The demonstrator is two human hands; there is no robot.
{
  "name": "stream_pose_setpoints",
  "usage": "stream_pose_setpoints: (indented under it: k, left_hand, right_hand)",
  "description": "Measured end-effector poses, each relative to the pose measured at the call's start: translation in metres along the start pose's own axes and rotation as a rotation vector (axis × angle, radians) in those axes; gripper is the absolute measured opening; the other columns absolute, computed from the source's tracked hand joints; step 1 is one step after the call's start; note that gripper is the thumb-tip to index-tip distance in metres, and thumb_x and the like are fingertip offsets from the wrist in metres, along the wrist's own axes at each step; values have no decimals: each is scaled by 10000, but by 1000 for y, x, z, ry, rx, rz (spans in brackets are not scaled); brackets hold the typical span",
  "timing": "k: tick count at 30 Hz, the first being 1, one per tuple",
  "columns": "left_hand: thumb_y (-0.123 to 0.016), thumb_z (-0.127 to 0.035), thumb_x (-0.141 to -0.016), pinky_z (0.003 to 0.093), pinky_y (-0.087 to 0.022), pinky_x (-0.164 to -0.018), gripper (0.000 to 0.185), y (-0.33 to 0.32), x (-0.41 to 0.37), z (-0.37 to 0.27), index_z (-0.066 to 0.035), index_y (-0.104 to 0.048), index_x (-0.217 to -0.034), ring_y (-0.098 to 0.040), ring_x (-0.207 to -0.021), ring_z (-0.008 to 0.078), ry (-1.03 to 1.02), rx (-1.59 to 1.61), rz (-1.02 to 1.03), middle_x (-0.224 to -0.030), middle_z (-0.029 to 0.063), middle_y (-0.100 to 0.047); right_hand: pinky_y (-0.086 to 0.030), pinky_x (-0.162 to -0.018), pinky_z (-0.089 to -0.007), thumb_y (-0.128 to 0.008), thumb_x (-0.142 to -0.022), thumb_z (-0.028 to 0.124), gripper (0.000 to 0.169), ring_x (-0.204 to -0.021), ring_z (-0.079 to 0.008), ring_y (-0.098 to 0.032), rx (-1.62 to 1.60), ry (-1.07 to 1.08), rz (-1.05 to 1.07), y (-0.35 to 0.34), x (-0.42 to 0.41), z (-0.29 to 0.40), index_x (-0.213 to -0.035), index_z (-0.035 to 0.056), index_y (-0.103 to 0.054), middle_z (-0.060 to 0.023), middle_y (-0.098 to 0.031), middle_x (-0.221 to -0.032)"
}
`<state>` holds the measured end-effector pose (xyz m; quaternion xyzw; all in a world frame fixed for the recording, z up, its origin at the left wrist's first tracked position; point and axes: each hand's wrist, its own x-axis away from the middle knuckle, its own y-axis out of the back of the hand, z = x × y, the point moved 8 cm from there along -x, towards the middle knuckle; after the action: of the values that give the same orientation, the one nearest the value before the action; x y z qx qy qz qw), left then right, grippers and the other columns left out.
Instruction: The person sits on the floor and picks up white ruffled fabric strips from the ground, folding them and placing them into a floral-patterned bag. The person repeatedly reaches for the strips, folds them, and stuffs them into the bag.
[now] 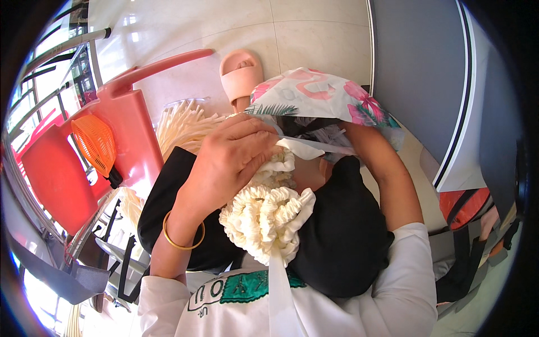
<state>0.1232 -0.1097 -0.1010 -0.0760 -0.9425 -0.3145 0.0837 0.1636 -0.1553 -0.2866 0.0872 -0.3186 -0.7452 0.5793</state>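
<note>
My left hand (236, 156) is bent over the top of a gathered cream fabric bunch (269, 219) in my lap, its fingertips by a white fabric end; the fingers partly hide what they pinch. A white ribbon (280, 290) runs from the bunch down over my shirt. My right forearm reaches into a flamingo-print plastic bag (316, 94), so the right hand is hidden. Dark and clear plastic shows at the bag's mouth. A pale strip stretches from near my left fingers towards the right forearm.
A red plastic chair (130, 126) stands at the left, with an orange plastic basket (96, 143) on it. Long cream strips (185, 126) lie beyond my left hand. A pink slipper (242, 78) is on my foot on the tiled floor. A grey panel (417, 76) stands at the right.
</note>
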Motion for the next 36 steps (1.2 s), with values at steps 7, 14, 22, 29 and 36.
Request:
stream_pose_setpoints:
  k: [7, 14, 22, 29, 36]
  left_hand:
    - [-606, -32, -688, 298, -443, -670, 115, 9, 2, 5, 35, -580, -779, -561, -755, 248, 40, -16, -23, -812, 111, -582]
    - [-606, -56, -701, 297, -445, -639, 112, 20, 3, 21, 24, -581, -775, -557, -720, 244, 109, 2, -96, -783, 101, -586]
    - [-596, -64, -733, 263, -442, -574, 113, 21, 0, 31, 32, -590, -791, -567, -633, 210, 146, 4, -142, -755, 105, -584]
    - [-595, -63, -734, 253, -437, -569, 115, 22, 3, 33, 36, -590, -792, -561, -619, 188, 170, 20, -142, -747, 105, -584]
    - [-591, -55, -737, 253, -437, -572, 109, 21, 10, 36, 39, -589, -793, -562, -626, 194, 192, 24, -129, -751, 101, -584]
  right_hand:
    - [-436, -669, -365, -502, -751, 237, 222, -765, -301, -547, -57, 2, -8, -23, -20, -15, -838, 52, -588, -157, -578, -834]
    - [-437, -664, -369, -504, -751, 235, 221, -765, -307, -549, -118, -84, -101, -2, -9, -46, -837, 50, -588, -159, -578, -832]
    - [-439, -659, -373, -507, -750, 234, 221, -765, -314, -552, 11, -151, -453, 12, 49, -92, -836, 47, -588, -162, -578, -829]
    - [-463, -647, -406, -514, -747, 209, 201, -741, -326, -569, 286, -374, -94, 34, 71, -25, -849, 45, -571, -160, -588, -798]
    - [-476, -590, -368, -514, -720, 126, 234, -718, -261, -583, 345, -106, -351, 58, 42, 26, -945, 98, -574, -104, -580, -892]
